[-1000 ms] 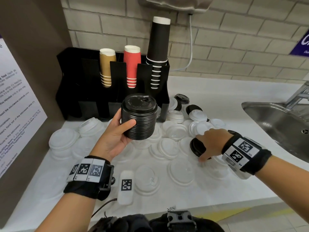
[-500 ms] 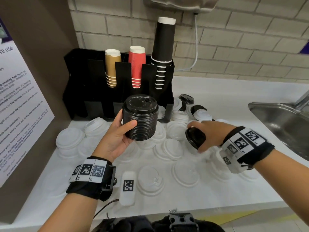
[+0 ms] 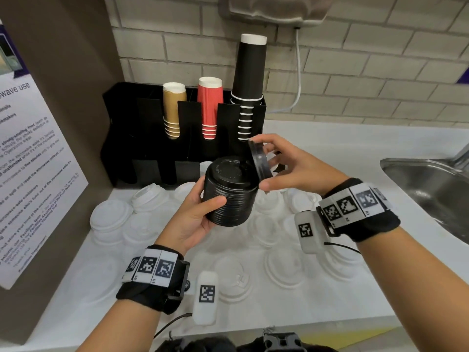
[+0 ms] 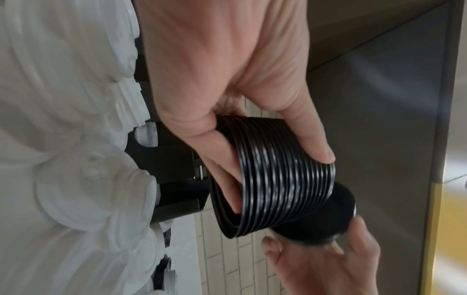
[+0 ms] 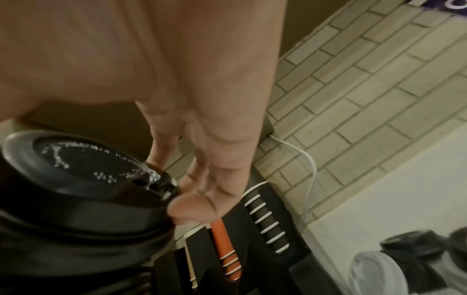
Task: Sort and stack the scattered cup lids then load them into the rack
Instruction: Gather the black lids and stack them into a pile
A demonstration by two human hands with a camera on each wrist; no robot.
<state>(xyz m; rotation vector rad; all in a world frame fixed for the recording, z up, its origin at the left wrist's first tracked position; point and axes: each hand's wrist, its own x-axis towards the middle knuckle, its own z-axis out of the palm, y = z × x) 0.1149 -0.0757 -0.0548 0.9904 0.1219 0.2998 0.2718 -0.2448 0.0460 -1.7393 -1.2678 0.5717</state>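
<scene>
My left hand [image 3: 208,201] grips a tall stack of black lids [image 3: 229,194] above the counter, thumb in front, fingers behind. My right hand [image 3: 279,163] pinches a single black lid [image 3: 260,161], tilted on edge against the stack's top right rim. The left wrist view shows the ribbed stack [image 4: 285,175] held by my left hand [image 4: 252,99]. In the right wrist view the single lid [image 5: 88,179] sits at my fingertips [image 5: 192,207]. The black rack [image 3: 177,148] stands behind. White lids [image 3: 111,217] lie scattered on the counter.
The rack holds tan cups [image 3: 174,107], red cups [image 3: 210,105] and a tall column of black cups [image 3: 250,80]. A steel sink [image 3: 431,186] is at the right, a notice board [image 3: 30,174] at the left. More black lids [image 5: 417,249] lie right of the rack.
My right hand picked a black lid off the counter and carried it up and left to the top of the stack. My left hand kept holding the stack.
</scene>
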